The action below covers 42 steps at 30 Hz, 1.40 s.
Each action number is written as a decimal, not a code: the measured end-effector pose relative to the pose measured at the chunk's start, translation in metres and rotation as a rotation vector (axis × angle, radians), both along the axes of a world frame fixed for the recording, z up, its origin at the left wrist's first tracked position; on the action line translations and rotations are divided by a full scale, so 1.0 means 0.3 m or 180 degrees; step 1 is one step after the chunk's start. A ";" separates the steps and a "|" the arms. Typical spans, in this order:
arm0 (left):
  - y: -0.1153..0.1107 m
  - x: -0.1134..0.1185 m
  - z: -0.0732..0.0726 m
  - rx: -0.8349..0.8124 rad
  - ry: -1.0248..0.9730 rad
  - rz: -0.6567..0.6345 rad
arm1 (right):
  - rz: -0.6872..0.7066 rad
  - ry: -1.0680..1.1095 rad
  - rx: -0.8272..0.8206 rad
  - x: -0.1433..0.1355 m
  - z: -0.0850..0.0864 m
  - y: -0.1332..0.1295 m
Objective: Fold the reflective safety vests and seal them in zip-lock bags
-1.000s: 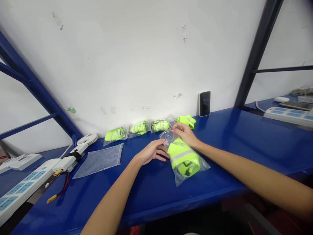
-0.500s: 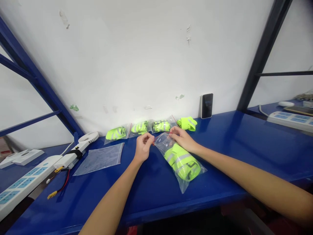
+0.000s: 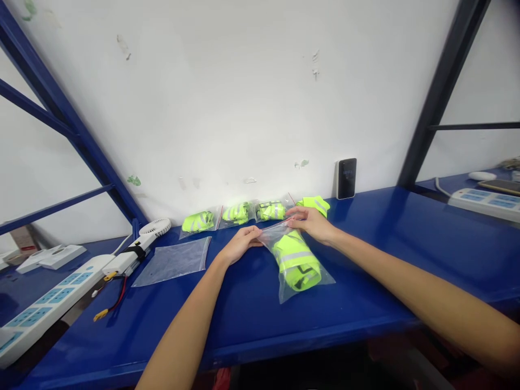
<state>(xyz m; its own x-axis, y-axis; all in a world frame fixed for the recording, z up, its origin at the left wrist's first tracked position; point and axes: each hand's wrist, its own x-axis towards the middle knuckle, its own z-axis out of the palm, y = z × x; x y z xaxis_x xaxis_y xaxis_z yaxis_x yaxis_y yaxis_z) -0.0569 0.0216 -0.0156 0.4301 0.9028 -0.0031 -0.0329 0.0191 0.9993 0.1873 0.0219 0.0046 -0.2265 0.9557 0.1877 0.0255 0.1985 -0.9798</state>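
Both hands work at the mouth of one clear zip bag (image 3: pixel 303 271) lying on the blue tabletop (image 3: pixel 385 254), with a folded neon-yellow vest (image 3: pixel 296 261) inside it. The left hand (image 3: pixel 239 244) pinches the left end of the bag's top edge, and the right hand (image 3: pixel 311 222) pinches the right end, so the strip is pulled taut between them. The step looks like sealing the bag: the vest sits fully within, and the mouth is drawn flat. Whether the zip is already pressed shut cannot be told. Closing it would call for fingertips run firmly along the strip from one end to the other. Three filled bags (image 3: pixel 235 214) line the wall behind, an unbagged vest (image 3: pixel 314 204) lies beside them, and an empty bag (image 3: pixel 173 261) lies flat to the left.
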 end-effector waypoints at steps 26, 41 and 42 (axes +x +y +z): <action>-0.032 0.045 0.000 0.0861 0.0331 0.0392 | 0.1054 -0.1302 0.0345 0.020 -0.019 0.011; -0.032 0.058 -0.025 0.1464 0.0868 0.0482 | 0.0473 -0.1416 0.0790 -0.054 -0.024 -0.054; -0.031 0.058 -0.026 0.1523 0.0918 0.0511 | 0.0475 -0.1402 0.0809 -0.054 -0.027 -0.052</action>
<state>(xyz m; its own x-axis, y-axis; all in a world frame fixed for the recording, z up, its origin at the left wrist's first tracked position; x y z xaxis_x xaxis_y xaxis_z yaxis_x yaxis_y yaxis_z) -0.0395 0.0122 -0.0233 0.3300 0.8864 0.3246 0.2767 -0.4196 0.8645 0.1709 0.0064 -0.0036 -0.4662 0.8438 0.2658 0.3771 0.4614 -0.8031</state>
